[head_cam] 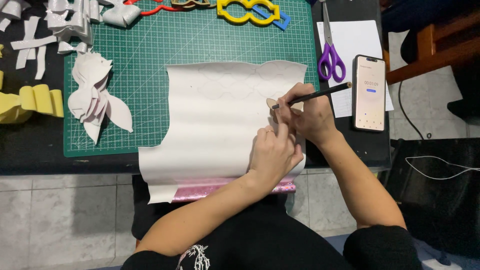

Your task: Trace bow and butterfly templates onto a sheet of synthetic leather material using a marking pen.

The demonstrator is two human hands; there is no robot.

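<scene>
From the head view, the white sheet [220,120] lies curling over the green cutting mat [150,55] and hangs off the near edge of the black table [30,150], its long axis running away from the person. Both hands meet at the sheet's far right corner. The right hand [310,117] grips a black pencil [312,95], which slants up and to the right with its tip down beside a small tan template [271,103]. The left hand [275,152] lies just nearer the body, fingers curled and pressing down on the sheet and template, touching the right hand. Faint traced outlines show on the sheet beyond the hands. Purple scissors [330,57] and a phone [370,92] lie to the right, well clear of the pencil; cut white shapes [95,97] lie far left
</scene>
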